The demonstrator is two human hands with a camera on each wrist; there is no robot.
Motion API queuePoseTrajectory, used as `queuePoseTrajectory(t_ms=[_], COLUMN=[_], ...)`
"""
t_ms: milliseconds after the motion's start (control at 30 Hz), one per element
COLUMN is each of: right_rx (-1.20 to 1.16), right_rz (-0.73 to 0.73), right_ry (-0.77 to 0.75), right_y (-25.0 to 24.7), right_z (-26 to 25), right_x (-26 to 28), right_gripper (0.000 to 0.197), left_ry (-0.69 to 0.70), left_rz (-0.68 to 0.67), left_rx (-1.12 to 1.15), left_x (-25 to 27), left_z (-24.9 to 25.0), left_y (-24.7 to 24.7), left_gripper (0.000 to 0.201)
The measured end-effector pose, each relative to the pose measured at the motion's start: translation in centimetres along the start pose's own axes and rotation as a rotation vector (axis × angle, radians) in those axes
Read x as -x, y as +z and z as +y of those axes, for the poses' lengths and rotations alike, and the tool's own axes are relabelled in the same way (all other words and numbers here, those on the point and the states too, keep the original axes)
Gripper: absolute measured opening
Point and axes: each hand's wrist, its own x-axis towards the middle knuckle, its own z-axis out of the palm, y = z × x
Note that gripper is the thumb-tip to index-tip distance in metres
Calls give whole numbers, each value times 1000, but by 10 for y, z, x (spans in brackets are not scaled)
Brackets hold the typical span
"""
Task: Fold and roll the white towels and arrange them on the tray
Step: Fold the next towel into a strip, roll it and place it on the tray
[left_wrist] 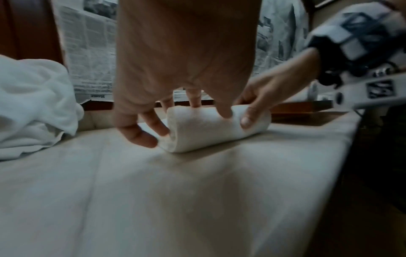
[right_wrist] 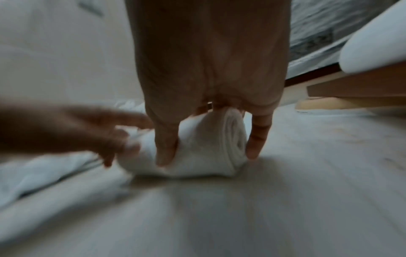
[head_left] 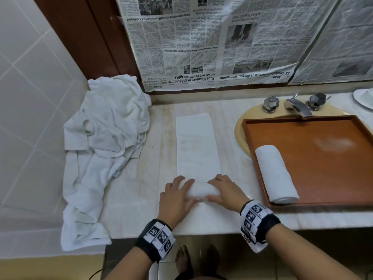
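A long folded white towel (head_left: pixel 196 144) lies on the counter, its near end wound into a roll (head_left: pixel 198 189). My left hand (head_left: pixel 182 190) grips the roll's left end and my right hand (head_left: pixel 219 188) grips its right end, thumbs on the near side and fingers over the top. The left wrist view shows the roll (left_wrist: pixel 211 132) under my left hand (left_wrist: pixel 186 111). In the right wrist view my right hand (right_wrist: pixel 208 139) wraps the roll's end (right_wrist: pixel 206 147). One finished rolled towel (head_left: pixel 275 174) lies at the left side of the brown tray (head_left: pixel 327 162).
A heap of loose white towels (head_left: pixel 105 138) fills the counter's left end against the tiled wall. The tray sits over a sink with a faucet (head_left: pixel 296 105). Newspaper (head_left: pixel 201 43) covers the wall behind. The counter's front edge is just below my wrists.
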Motion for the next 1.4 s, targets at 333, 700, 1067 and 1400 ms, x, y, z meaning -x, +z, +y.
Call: queuePoseTrajectory(t_ms=[333, 700, 1067, 1400], right_rx=[-53, 8, 302, -300], right_rz=[84, -135, 122, -187], right_ry=[56, -18, -126, 57], right_y=[-4, -14, 14, -18], right_z=[-2, -4, -10, -14], right_x=[18, -6, 31, 13], right_gripper=[64, 49, 68, 54], left_ry=[-29, -3, -79, 31], left_rz=[-116, -132, -281, -30], left_rx=[326, -87, 250, -98], left_x=[-12, -7, -9, 17], left_z=[-17, 0, -15, 8], left_y=[-10, -16, -19, -4], left_gripper=[60, 76, 62, 61])
